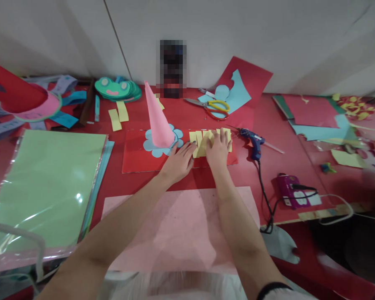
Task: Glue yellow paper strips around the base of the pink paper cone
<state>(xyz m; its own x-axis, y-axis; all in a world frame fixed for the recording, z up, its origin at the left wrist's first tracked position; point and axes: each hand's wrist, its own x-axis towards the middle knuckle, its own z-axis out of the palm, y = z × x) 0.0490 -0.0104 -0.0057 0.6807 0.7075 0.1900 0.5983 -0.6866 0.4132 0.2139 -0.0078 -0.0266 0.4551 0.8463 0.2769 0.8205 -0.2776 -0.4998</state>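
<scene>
On a red board (134, 158) lies a row of pale yellow paper strips (200, 143), side by side. My right hand (218, 150) rests on the strips, its fingers spread over them. Beside their left end my left hand (178, 160) lies with fingers stretched out, the fingertips at the edge of the first strip. A pink paper cone (158, 121) stands just left of that hand, on a light blue flower-shaped paper (148, 145). Whether either palm covers anything is hidden.
A blue glue gun (253, 141) and its cord lie right of the board, near a purple power box (292, 191). Scissors (211, 106) lie behind. Green paper in plastic (50, 183) is at left, pink paper (175, 225) in front, green frog cutouts (115, 88) behind.
</scene>
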